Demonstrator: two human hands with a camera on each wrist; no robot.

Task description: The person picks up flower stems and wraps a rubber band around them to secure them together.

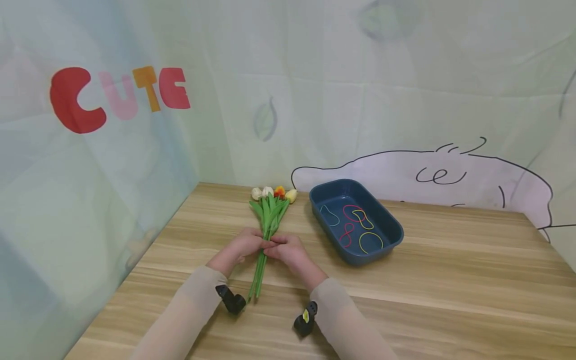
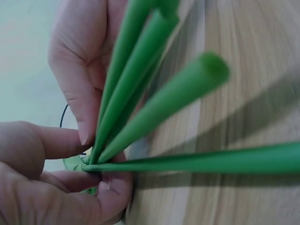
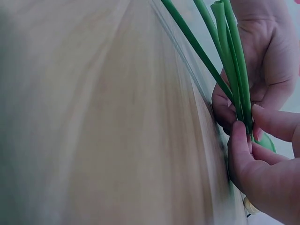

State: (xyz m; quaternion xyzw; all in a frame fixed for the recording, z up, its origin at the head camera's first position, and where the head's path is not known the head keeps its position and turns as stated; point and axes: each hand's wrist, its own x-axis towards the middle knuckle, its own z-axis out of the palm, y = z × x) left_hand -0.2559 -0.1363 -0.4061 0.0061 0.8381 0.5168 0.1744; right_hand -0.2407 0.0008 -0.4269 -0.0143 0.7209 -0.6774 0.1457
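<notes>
Several artificial tulips with white, orange and yellow heads (image 1: 267, 193) are gathered in one bunch, pointing away across the table. My left hand (image 1: 246, 244) pinches the green stems (image 1: 260, 274) from the left, just under the leaves. From the right, my right hand (image 1: 289, 250) grips them at the same height, and the fingers of both hands meet there. In the left wrist view the stems (image 2: 161, 110) converge tightly between the left thumb and fingers and fan out toward the camera. The right wrist view shows the right fingertips (image 3: 240, 133) against the stems.
To the right of the bunch stands a dark blue bin (image 1: 345, 187) with several thin loops inside: a yellow loop (image 1: 381, 240), red ones and a teal one. A printed cloth wall (image 1: 243, 65) borders the wooden table (image 1: 450, 260) at the back and left.
</notes>
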